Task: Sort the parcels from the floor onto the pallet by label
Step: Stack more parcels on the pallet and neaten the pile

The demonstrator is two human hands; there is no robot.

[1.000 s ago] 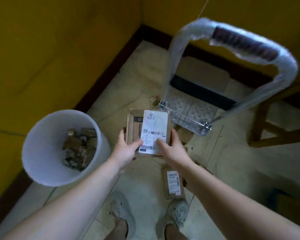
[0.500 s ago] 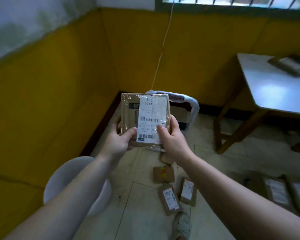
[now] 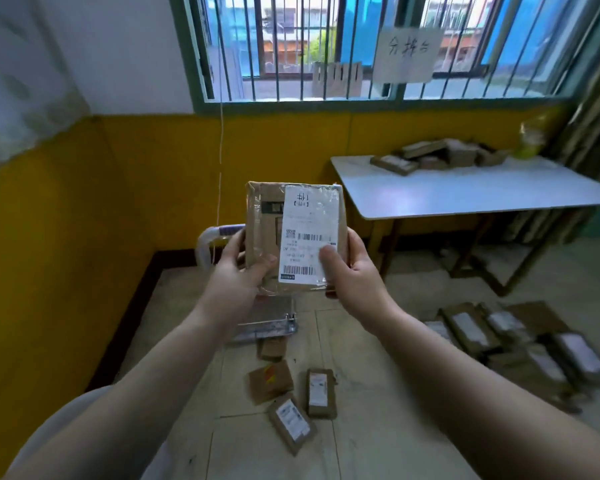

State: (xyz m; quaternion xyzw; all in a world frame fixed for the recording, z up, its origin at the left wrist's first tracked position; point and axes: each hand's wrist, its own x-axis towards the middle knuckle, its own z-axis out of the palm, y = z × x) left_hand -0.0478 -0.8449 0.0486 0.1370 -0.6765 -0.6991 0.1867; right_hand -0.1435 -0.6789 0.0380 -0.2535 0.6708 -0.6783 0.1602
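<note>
Evidently much remains: your left hand and right hand both grip one labelled parcel, while loose parcels wait unsorted below them.

Daylight from barred window, dim floor, soft blur, bowed wide-angle edges

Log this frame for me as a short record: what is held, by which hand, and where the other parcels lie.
held item: cardboard parcel, upright, white label facing the camera
left hand: grips the parcel's left edge, thumb on its front
right hand: grips the right edge, thumb on the label
floor ahead: small parcels, scattered
floor right: labelled parcels, laid close together
table: parcel pile at its far edge
metal platform: on the floor beyond the hands, partly hidden
</note>
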